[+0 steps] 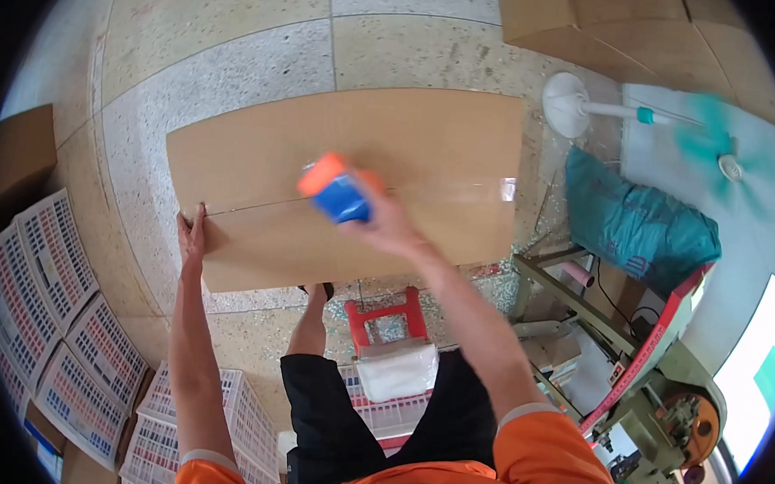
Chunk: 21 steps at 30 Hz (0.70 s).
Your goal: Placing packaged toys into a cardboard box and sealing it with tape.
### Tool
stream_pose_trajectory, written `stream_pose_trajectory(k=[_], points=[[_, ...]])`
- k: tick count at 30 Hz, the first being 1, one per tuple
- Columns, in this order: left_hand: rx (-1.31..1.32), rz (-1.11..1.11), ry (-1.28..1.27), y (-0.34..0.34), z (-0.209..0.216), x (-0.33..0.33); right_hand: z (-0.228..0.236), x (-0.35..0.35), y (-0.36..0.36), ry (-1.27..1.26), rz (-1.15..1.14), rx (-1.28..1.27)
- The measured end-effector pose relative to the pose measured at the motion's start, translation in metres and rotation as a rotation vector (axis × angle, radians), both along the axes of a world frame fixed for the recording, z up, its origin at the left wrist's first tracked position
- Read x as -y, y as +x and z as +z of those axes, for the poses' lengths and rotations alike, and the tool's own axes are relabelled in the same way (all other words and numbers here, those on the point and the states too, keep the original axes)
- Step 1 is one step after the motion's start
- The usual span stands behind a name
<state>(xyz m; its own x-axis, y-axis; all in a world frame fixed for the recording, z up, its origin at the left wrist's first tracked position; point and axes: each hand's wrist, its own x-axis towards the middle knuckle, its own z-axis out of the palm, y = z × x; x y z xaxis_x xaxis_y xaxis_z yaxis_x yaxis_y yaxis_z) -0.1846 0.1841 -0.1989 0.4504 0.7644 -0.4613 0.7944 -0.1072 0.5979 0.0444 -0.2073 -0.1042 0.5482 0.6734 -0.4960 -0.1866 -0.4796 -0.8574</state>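
A large closed cardboard box (pixel 349 130) lies in front of me with its seam running left to right. My left hand (pixel 193 232) rests at the box's left end beside the seam, thumb and fingers spread. Held over the middle of the seam is a blue and orange tape dispenser (pixel 342 196), smeared by motion, with my right hand (pixel 388 227) closed around it. Clear tape (pixel 508 189) shows at the right end of the seam. How far it runs toward the dispenser is hard to see.
White plastic baskets (pixel 93 340) are stacked at the left. A red stool (pixel 385 316) stands near my legs. To the right are a fan (pixel 729 163), a teal sack (pixel 638 224) and a machine (pixel 685 424). More cardboard (pixel 626 31) lies at the far right.
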Motion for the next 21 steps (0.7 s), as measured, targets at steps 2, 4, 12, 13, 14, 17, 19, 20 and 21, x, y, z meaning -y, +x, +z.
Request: stream_pose_trajectory(k=[2, 4, 12, 13, 14, 17, 19, 20, 21], points=[[-0.049, -0.049, 0.087, -0.002, -0.013, -0.01, 0.008, 0.08, 0.034, -0.082, -0.137, 0.156], [-0.004, -0.095, 0.393, -0.038, -0.008, -0.102, 0.032, 0.116, 0.046, -0.057, -0.229, 0.33], [-0.001, -0.558, 0.372, -0.016, 0.039, 0.131, 0.177, 0.386, -0.011, -0.841, 0.364, 0.714], [0.007, -0.599, 0.334, -0.017, 0.045, 0.152, 0.209, 0.409, -0.015, -0.885, 0.337, 0.716], [0.01, -0.636, 0.299, -0.018, 0.05, 0.172, 0.24, 0.432, -0.016, -0.922, 0.313, 0.717], [0.036, -0.608, 0.094, -0.022, 0.078, 0.214, 0.308, 0.495, -0.012, -1.024, 0.071, 0.853], [0.009, -0.601, 0.088, -0.031, 0.093, 0.229, 0.34, 0.52, 0.003, -1.081, -0.255, 0.726], [0.026, -0.489, -0.05, -0.02, 0.102, 0.255, 0.347, 0.565, 0.008, -0.922, -0.193, 0.779], [0.083, -0.526, -0.058, -0.001, 0.122, 0.282, 0.309, 0.554, 0.045, -0.811, -0.161, 0.798]])
